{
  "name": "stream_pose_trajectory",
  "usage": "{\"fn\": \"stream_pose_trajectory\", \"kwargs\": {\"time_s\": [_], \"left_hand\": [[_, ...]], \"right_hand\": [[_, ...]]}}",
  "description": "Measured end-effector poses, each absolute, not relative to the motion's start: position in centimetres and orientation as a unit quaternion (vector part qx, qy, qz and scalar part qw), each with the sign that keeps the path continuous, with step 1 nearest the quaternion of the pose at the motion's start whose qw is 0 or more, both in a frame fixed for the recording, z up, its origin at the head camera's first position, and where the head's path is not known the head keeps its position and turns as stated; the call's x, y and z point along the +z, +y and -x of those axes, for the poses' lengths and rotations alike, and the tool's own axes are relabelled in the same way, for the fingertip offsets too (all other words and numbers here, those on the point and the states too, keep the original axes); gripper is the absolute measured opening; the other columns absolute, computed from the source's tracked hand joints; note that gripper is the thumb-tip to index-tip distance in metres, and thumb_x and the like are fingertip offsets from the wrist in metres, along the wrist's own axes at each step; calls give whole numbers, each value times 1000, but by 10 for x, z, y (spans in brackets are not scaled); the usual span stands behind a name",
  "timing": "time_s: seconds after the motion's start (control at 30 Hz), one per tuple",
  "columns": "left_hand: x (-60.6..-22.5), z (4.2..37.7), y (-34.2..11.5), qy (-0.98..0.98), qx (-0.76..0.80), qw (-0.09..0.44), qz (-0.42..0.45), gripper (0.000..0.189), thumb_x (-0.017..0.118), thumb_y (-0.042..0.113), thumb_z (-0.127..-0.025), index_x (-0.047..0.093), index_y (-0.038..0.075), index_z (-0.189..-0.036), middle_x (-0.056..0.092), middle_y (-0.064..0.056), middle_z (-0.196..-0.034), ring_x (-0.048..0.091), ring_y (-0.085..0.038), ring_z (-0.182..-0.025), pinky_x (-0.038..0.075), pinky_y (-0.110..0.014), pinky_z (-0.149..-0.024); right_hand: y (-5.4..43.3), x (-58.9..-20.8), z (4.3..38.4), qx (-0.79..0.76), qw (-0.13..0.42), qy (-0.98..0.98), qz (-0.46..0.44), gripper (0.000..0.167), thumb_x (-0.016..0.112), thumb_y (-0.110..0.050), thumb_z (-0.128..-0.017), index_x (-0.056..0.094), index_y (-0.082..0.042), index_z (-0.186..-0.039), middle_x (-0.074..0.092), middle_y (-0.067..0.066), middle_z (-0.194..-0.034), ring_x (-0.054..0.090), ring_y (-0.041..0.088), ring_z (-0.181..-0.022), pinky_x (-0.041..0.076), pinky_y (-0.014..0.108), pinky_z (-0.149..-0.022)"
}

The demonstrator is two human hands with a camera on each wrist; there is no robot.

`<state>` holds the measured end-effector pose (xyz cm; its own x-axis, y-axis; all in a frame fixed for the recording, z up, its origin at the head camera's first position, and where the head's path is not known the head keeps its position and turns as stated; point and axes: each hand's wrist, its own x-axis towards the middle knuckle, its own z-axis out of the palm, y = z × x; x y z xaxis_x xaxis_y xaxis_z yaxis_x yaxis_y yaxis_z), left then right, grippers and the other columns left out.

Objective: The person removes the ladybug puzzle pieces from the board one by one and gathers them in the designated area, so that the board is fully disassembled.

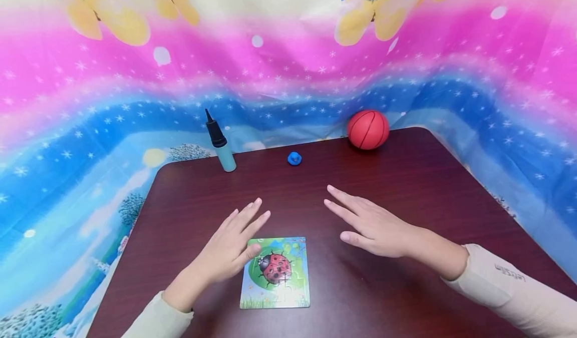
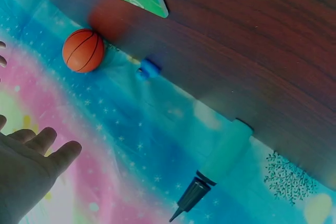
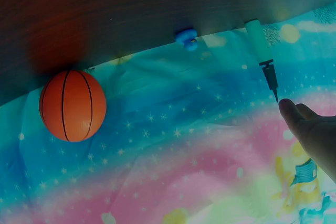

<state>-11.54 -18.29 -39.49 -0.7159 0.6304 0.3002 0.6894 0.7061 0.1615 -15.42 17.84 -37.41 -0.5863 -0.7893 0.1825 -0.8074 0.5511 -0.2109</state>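
My left hand (image 1: 227, 250) hovers with fingers extended over the left edge of a square ladybug jigsaw puzzle (image 1: 277, 273), holding nothing. The puzzle lies flat on the table and looks assembled. To its right, my right hand (image 1: 378, 228) is held above bare tabletop, fingers spread and straight, gripping nothing. Toward the back stand a teal hand pump (image 1: 226, 157) with a black nozzle pointing up, a small blue object (image 1: 294, 158) whose kind I cannot tell, and a red toy basketball (image 1: 368, 129). The left wrist view also catches the basketball (image 2: 83, 51) and the pump (image 2: 226, 153).
The dark wooden table (image 1: 405, 298) has rounded back corners. A colourful printed cloth (image 1: 279, 72) with snowflakes hangs close behind the table and along its sides. The pump, blue object and basketball are lined up near the back edge.
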Motion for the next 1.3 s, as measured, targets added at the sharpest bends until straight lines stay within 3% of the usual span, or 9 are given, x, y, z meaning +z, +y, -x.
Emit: {"fn": "stream_pose_trajectory", "kwargs": {"time_s": [0.13, 0.23, 0.4, 0.53, 0.67, 0.83, 1.3], "left_hand": [[-400, 110, -181, -924, -126, 97, 349, 63, 45, 46, -97, 26, 21, -150, 13, -3, -158, 21, -26, -142, 23, -53, -109], [-410, 107, -176, -937, -109, 56, 327, 68, 52, 47, -93, 27, 21, -150, 15, -2, -158, 20, -25, -142, 24, -52, -110], [-434, 102, -165, -957, -59, -36, 283, 76, 46, 58, -92, 24, 16, -151, 15, -7, -157, 19, -31, -142, 25, -57, -107], [-447, 100, -156, -964, -33, -79, 252, 81, 43, 62, -91, 21, 13, -151, 13, -11, -157, 18, -35, -141, 25, -63, -103], [-451, 97, -152, -968, -39, -111, 221, 85, 48, 60, -89, 21, 8, -151, 11, -14, -157, 15, -37, -142, 28, -61, -103], [-450, 91, -155, -968, -64, -152, 187, 88, 55, 56, -88, 23, 2, -149, 11, -19, -156, 13, -40, -141, 33, -55, -104], [-459, 119, -151, -965, -67, -157, 200, 88, 54, 53, -90, 24, -8, -145, 15, -24, -153, 14, -39, -141, 22, -46, -112]], "right_hand": [[172, -380, 153, 132, 40, -880, -454, 66, 47, -44, -97, 18, -23, -152, 11, 5, -158, 18, 24, -143, 26, 50, -108], [160, -387, 153, 123, 48, -885, -446, 64, 44, -47, -97, 23, -21, -151, 17, 5, -157, 19, 26, -143, 26, 50, -109], [134, -397, 154, 102, 54, -896, -428, 61, 43, -51, -95, 34, -20, -148, 29, 6, -153, 25, 27, -141, 28, 49, -108], [117, -406, 153, 87, 70, -895, -431, 61, 49, -49, -93, 41, -17, -144, 39, 8, -147, 32, 28, -137, 31, 47, -107], [104, -415, 153, 83, 84, -896, -429, 62, 56, -47, -90, 45, -13, -141, 47, 9, -140, 39, 27, -133, 35, 45, -104], [91, -430, 153, 83, 59, -901, -421, 64, 58, -49, -88, 47, -12, -139, 51, 7, -134, 44, 24, -127, 39, 42, -101], [68, -464, 178, 47, -24, -908, -416, 71, 63, -52, -85, 49, -4, -136, 52, 10, -130, 53, 25, -115, 48, 38, -91]]}}
